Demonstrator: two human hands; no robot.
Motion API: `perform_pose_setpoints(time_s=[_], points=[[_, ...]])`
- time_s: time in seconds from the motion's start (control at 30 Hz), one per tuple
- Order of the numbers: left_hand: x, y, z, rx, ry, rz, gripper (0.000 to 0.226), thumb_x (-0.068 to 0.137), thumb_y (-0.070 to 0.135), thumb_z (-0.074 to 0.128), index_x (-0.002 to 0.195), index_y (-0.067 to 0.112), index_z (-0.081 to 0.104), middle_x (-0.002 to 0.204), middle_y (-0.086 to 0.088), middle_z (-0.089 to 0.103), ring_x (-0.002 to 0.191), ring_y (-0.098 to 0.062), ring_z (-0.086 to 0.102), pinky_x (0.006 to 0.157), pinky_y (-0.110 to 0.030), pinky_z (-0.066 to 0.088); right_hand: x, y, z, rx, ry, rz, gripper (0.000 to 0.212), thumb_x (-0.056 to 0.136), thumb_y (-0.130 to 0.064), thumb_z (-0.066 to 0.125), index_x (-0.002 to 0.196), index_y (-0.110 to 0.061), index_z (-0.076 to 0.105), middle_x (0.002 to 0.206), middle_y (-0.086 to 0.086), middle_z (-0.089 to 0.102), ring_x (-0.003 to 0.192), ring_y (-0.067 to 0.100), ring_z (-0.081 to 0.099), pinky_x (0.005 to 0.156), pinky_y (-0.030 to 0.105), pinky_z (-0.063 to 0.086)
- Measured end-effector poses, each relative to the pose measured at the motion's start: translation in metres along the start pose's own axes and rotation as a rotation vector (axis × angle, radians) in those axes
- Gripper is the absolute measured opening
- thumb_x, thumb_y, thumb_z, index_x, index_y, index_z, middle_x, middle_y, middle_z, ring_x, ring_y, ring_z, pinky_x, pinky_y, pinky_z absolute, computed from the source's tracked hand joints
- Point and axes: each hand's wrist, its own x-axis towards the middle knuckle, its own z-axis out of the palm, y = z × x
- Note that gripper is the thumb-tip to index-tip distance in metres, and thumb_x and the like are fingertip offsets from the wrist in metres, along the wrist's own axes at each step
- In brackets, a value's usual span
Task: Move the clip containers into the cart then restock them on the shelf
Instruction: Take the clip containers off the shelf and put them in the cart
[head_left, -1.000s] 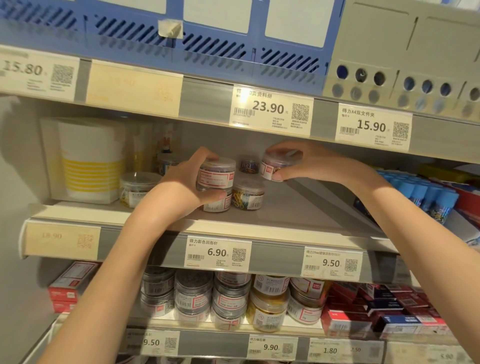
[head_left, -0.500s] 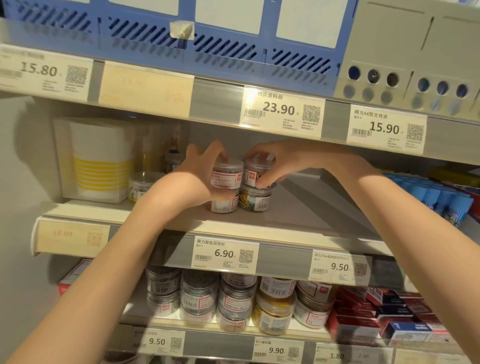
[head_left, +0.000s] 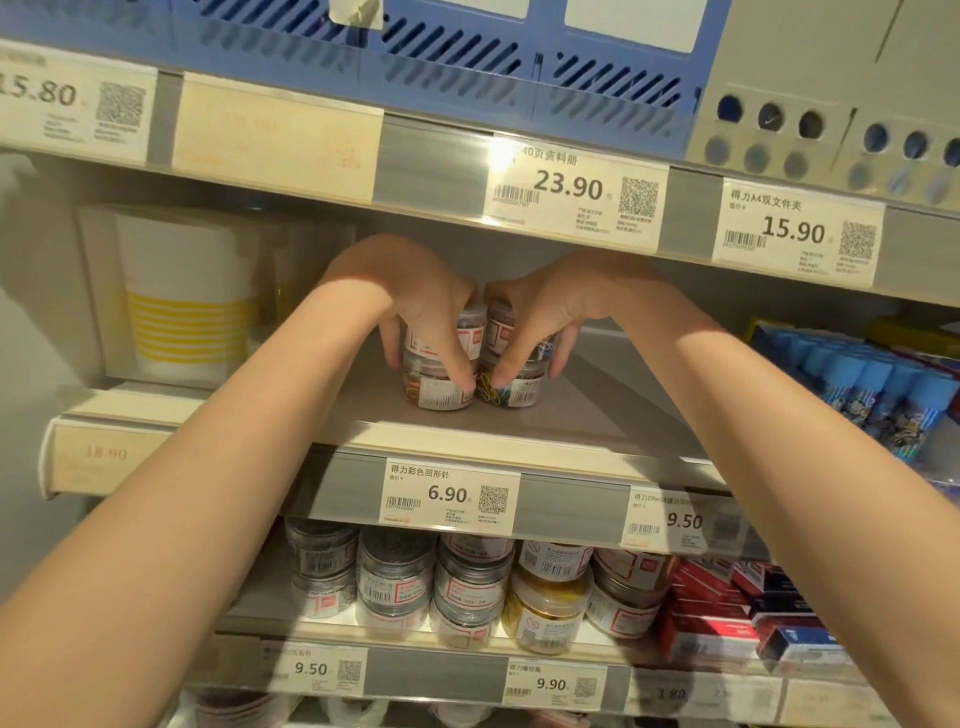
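Hands (head_left: 415, 296) (head_left: 545, 306) grip stacked clip containers (head_left: 441, 387) on shelf (head_left: 519, 441).

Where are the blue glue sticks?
In the head view, the blue glue sticks stand at the right end of the middle shelf, right of both hands' jars.

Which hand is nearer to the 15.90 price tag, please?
Right. The right hand grips the right-hand stack of clip jars, below and left of the tag; the left hand sits farther left on the other stack.
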Motion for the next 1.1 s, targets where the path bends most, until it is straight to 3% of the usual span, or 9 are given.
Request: perform_pose_setpoints(time_s=[0.13,0.43,0.53,0.6,0.7,0.8,0.9,1.0,1.1], points=[[0.001,0.0,0.0,0.005,-0.008,0.004,0.101,0.063,0.037,0.083,0.142,0.027,0.02,0.133,-0.01,0.052,0.073,-0.021,0.067,0.071,-0.029,0.053,0.0,-0.002,0.002,0.026,-0.007,0.015,0.08,0.064,-0.02,0.085,0.133,-0.017,0.043,0.128,0.008,0.054,0.107,0.026,0.059,0.069,0.031,0.059],[-0.008,-0.003,0.008,-0.092,0.051,0.04,0.093,0.063,0.029,0.084,0.137,0.016,0.028,0.131,-0.015,0.051,0.099,-0.034,0.064,0.084,-0.042,0.055,-0.013,-0.001,0.014,0.121,0.141,-0.004,0.068,0.065,-0.018,0.085,0.121,-0.017,0.046,0.117,0.005,0.057,0.1,0.025,0.062,0.072,0.034,0.059],[-0.022,-0.002,0.019,-0.054,0.25,0.047,0.083,0.067,0.029,0.082,0.132,0.012,0.034,0.127,-0.012,0.051,0.099,-0.032,0.061,0.076,-0.036,0.055,-0.034,0.001,0.027,0.141,0.321,-0.033,0.059,0.066,-0.019,0.081,0.11,-0.018,0.043,0.11,0.003,0.052,0.093,0.02,0.059,0.067,0.033,0.059],[-0.03,-0.001,0.034,-0.013,0.462,0.07,0.078,0.069,0.032,0.08,0.129,0.013,0.035,0.127,-0.01,0.046,0.106,-0.032,0.054,0.076,-0.032,0.045,-0.044,0.003,0.042,0.064,0.521,-0.033,0.055,0.065,-0.022,0.079,0.107,-0.017,0.044,0.104,0.002,0.049,0.086,0.021,0.058,0.067,0.034,0.057],[-0.035,0.002,0.06,-0.085,0.71,0.109,0.071,0.071,0.032,0.078,0.124,0.013,0.036,0.127,-0.011,0.038,0.106,-0.038,0.053,0.078,-0.035,0.04,-0.049,0.003,0.067,0.082,0.777,-0.045,0.049,0.065,-0.023,0.075,0.104,-0.017,0.046,0.102,0.001,0.042,0.081,0.027,0.057,0.073,0.035,0.05],[-0.036,0.006,0.077,-0.169,0.894,0.199,0.065,0.07,0.029,0.078,0.121,0.011,0.041,0.122,-0.013,0.041,0.096,-0.038,0.056,0.075,-0.038,0.045,-0.053,0.004,0.081,0.108,0.868,-0.042,0.046,0.067,-0.024,0.073,0.103,-0.017,0.046,0.105,0.004,0.042,0.084,0.03,0.056,0.078,0.04,0.05],[-0.045,0.006,0.087,-0.153,1.058,0.229,0.059,0.074,0.032,0.076,0.118,0.014,0.042,0.114,-0.013,0.048,0.088,-0.039,0.057,0.066,-0.038,0.045,-0.069,0.006,0.089,0.094,1.02,-0.079,0.039,0.072,-0.03,0.071,0.099,-0.016,0.047,0.1,0.002,0.044,0.083,0.03,0.056,0.073,0.033,0.047],[-0.061,0.012,0.092,-0.137,1.227,0.244,0.058,0.076,0.029,0.075,0.118,0.016,0.038,0.108,-0.017,0.048,0.088,-0.043,0.055,0.066,-0.046,0.046,-0.094,0.008,0.097,-0.088,1.097,-0.015,0.045,0.076,-0.041,0.069,0.107,-0.019,0.045,0.104,0.007,0.049,0.087,0.038,0.057,0.07,0.037,0.046],[-0.078,0.029,0.104,-0.166,1.309,0.413,0.061,0.073,0.023,0.077,0.118,0.02,0.035,0.114,-0.011,0.043,0.092,-0.034,0.054,0.063,-0.046,0.05,-0.121,0.014,0.107,-0.119,1.212,-0.078,0.049,0.075,-0.034,0.071,0.114,-0.02,0.045,0.108,0.006,0.044,0.091,0.033,0.053,0.067,0.04,0.047]])
